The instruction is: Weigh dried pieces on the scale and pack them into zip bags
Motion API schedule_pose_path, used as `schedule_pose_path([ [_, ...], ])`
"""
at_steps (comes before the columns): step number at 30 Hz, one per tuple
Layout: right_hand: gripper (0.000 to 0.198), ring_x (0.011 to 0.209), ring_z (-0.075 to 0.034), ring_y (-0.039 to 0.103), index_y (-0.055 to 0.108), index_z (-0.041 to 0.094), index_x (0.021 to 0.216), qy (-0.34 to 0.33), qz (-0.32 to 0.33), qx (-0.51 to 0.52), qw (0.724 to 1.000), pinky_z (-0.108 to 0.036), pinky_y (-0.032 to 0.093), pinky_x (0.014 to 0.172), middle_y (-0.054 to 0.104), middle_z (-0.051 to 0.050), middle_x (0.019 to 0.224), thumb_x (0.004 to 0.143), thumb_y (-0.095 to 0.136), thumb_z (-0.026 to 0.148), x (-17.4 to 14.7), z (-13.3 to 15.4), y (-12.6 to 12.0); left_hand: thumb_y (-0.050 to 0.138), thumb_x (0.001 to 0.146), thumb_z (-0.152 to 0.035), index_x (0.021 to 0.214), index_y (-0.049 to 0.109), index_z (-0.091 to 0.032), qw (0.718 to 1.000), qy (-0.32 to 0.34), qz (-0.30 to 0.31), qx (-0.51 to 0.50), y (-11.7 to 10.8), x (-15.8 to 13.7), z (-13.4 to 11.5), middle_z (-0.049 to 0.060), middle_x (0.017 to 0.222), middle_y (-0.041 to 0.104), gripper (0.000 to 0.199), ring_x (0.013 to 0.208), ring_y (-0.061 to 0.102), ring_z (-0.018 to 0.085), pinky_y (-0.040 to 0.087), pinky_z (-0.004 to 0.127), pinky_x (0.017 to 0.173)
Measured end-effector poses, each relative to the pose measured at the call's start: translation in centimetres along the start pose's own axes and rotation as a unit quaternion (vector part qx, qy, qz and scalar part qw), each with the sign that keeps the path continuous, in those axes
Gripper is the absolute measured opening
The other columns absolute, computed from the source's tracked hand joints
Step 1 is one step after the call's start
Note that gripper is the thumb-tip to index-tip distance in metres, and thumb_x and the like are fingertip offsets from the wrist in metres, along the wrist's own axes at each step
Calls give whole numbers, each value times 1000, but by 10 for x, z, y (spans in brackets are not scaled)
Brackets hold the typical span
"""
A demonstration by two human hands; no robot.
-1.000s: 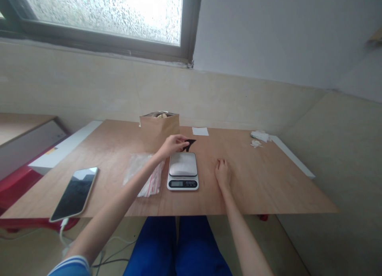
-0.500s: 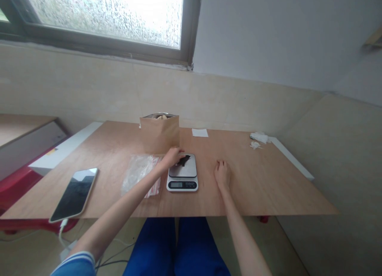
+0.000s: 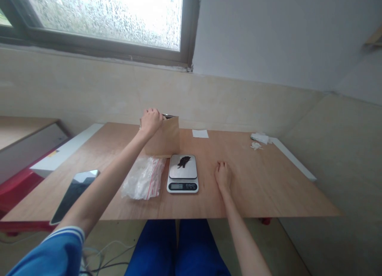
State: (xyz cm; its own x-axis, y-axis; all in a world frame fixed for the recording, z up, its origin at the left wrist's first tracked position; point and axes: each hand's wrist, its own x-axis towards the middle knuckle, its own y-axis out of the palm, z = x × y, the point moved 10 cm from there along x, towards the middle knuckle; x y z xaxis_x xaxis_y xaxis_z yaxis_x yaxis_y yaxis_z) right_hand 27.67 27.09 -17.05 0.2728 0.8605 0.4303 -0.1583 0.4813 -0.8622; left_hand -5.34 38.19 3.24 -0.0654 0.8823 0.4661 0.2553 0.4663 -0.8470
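Dark piece (image 3: 184,162) lies on the plate of the scale (image 3: 183,174), no hand on it, so that placement looks done; readout too small to read; paper bag (image 3: 165,138) behind-left of scale is open, closing not done; left hand (image 3: 151,120) is at its mouth, fingers bent down, tips hidden, can't tell if that grip pinches anything; right hand (image 3: 223,175) rests on worktop (image 3: 268,184) right of scale, grip loosely curled, nothing seen in it; plastic bags (image 3: 143,181) left of scale look unfilled.
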Motion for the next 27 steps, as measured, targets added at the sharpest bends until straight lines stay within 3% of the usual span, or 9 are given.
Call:
schedule_pose_path([
  [5,33,86,-21,55,61,8,98,-2,-3,-4,1000,-30,36,73,61,-16,95,86,31,14,0,1,0,30,83,-27,98,61,-3,998,18,19,54,5,0,0,24,101,60,41,103,51,33,38,42,88],
  [9,32,86,-21,55,60,8,99,-2,-2,-5,1000,-30,36,73,61,-16,95,85,32,13,0,1,-1,29,84,-26,92,65,-8,992,30,88,83,11,-4,-9,22,99,63,41,99,56,31,41,40,83],
  [19,34,85,-21,54,61,8,97,-10,-3,-13,1000,-30,36,73,62,-16,93,86,30,13,-1,4,-4,59,72,-31,85,67,-16,981,-3,180,74,15,3,-9,17,84,67,22,84,63,31,47,34,68],
  [27,33,85,-21,54,61,8,97,-3,-8,-9,1000,-30,36,73,62,-16,94,85,30,14,-1,4,-5,60,67,-26,79,68,-17,978,0,189,86,7,-2,-11,14,84,68,17,81,63,28,47,31,65],
])
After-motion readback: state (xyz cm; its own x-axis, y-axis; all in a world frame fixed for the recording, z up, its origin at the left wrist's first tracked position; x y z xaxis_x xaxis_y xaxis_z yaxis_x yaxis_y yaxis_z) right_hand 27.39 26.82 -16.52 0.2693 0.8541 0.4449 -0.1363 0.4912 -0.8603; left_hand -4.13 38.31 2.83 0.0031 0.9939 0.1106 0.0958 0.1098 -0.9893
